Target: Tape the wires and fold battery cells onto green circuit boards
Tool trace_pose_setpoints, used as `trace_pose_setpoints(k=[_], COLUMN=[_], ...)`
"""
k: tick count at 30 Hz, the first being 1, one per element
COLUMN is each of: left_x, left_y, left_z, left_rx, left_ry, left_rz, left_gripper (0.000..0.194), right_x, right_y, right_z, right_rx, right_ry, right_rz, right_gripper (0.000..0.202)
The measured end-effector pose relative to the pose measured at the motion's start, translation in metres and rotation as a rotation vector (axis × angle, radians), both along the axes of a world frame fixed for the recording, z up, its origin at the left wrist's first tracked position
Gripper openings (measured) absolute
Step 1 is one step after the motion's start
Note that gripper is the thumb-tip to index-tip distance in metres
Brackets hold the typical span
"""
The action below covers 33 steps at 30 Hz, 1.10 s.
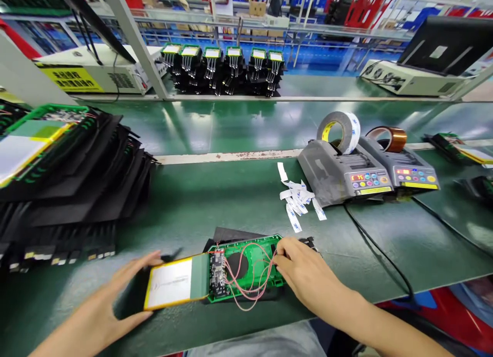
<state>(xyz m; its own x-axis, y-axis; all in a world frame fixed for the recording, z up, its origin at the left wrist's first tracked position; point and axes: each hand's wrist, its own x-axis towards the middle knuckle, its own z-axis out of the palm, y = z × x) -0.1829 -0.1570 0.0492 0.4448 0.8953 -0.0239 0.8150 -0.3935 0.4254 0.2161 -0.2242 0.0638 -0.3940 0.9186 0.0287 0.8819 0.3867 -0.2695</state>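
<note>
A flat battery pack (pixel 169 284) with a white label and yellow edges lies to the left of a green plastic housing (pixel 252 262) and meets its left end. My left hand (pixel 111 295) is open around the pack's outer end, thumb by the lower corner and fingers by the upper one. Inside the housing are a black circuit board (pixel 219 275), a dark round disc (pixel 236 264) and loose pink wires (pixel 246 298). My right hand (pixel 302 267) pinches the wires at the housing's right end; its fingertips partly hide them. Black material shows beneath the housing.
Stacked black units (pixel 88 187) with green housings stand at left. White tape strips (pixel 298 198) lie beside two grey tape dispensers (pixel 342 172), whose black cables run across the right side. Several similar units (pixel 227 72) sit on the rear bench. The table's front edge is near me.
</note>
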Motion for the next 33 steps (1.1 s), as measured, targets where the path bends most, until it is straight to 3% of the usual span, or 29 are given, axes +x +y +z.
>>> trace_pose_setpoints(k=[3,8,10,13,16,25,30,33], left_x=[0.030,0.123,0.154,0.180,0.190,0.201,0.193,0.173], left_y=[0.010,0.028,0.031,0.031,0.025,0.009,0.016,0.032], left_z=[0.011,0.039,0.042,0.039,0.033,0.026,0.024,0.026], left_rx=[-0.079,0.106,0.200,0.331,0.390,0.369,0.330,0.195], left_ry=[0.042,-0.072,0.021,0.177,0.281,0.382,0.293,0.063], left_rz=[-0.172,-0.375,-0.479,-0.571,-0.585,-0.415,-0.439,-0.308], left_gripper=[0.058,0.019,0.019,0.018,0.014,0.016,0.016,0.018], right_x=[0.000,0.008,0.010,0.012,0.013,0.016,0.017,0.018], right_y=[-0.003,-0.008,-0.008,-0.008,-0.008,-0.006,-0.006,-0.006], right_z=[-0.006,-0.016,-0.016,-0.014,-0.014,-0.018,-0.019,-0.019], right_rx=[0.015,0.023,-0.012,-0.039,-0.044,-0.003,0.003,-0.012], right_ry=[0.032,0.237,0.310,0.368,0.394,0.428,0.448,0.486], right_rz=[0.045,0.002,-0.002,0.001,-0.002,0.017,0.021,0.018], right_gripper=[0.020,0.019,0.016,0.014,0.013,0.014,0.013,0.013])
